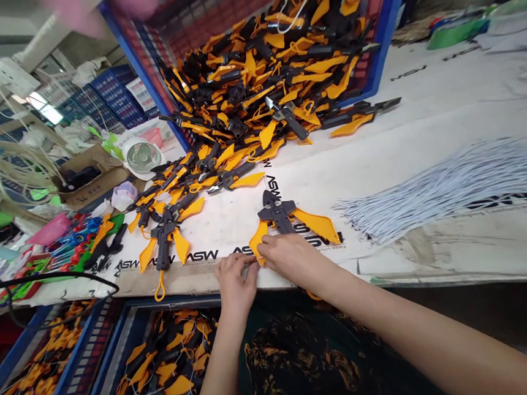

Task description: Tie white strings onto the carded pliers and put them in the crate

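Note:
A black plastic toy with orange wings (280,216) lies on the bench before me, its pointed black head facing away. My right hand (290,258) covers its lower body, fingers closed at the tip of its left orange wing. Close beside it, my left hand (237,281) has thumb and fingers pinched together near that same wing tip. A small pale bit shows between the two hands, too small to name. Another winged toy (163,237) with an orange loop at its end lies to the left.
A blue-rimmed crate (386,45) tipped toward me spills a heap of similar toys (252,69) onto the bench. A bundle of thin white strands (447,187) lies at right. At left are a small fan (143,156) and colourful parts (71,245). Filled crates (106,352) stand below the bench edge.

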`<state>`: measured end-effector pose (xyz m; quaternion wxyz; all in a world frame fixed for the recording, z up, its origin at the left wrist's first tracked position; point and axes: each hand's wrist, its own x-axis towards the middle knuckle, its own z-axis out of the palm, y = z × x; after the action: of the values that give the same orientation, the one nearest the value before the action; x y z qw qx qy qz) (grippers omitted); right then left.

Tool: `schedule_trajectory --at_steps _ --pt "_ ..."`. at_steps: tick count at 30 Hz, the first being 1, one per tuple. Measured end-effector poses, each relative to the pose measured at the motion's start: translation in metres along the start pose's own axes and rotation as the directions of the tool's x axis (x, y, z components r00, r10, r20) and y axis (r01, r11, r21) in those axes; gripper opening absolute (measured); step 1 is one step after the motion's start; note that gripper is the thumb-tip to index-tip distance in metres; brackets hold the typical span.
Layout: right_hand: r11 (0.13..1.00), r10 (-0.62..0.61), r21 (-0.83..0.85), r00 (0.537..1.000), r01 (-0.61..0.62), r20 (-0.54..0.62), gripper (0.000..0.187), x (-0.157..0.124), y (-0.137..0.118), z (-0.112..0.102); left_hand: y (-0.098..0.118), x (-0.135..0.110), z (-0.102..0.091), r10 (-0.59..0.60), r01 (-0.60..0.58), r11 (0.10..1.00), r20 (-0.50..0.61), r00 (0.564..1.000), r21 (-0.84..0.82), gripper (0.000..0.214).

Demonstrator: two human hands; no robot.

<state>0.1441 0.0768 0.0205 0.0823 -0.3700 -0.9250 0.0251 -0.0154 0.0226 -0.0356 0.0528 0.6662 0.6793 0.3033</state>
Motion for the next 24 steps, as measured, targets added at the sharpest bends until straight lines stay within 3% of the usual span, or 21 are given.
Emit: schedule_trajectory --at_steps 15,20,24 --pt "0.991 0.087 0.095 0.993 -0.094 0.077 0.024 -0.004 0.000 -0.001 -0.003 0.000 0.001 0.036 -0.036 0.999 0.000 0.999 0.011 0.009" --pt "0.972 0.075 0.228 0.997 -0.066 -0.031 0.025 -0.010 0.003 0.003 -0.009 0.002 0.006 0.098 -0.098 0.995 0.002 0.995 0.032 0.012" --pt "0.980 0.042 0.197 0.998 -0.033 -0.040 0.031 -0.015 0.002 0.005 -0.004 0.003 0.000 0.110 -0.110 0.994 0.043 0.993 -0.013 0.014"
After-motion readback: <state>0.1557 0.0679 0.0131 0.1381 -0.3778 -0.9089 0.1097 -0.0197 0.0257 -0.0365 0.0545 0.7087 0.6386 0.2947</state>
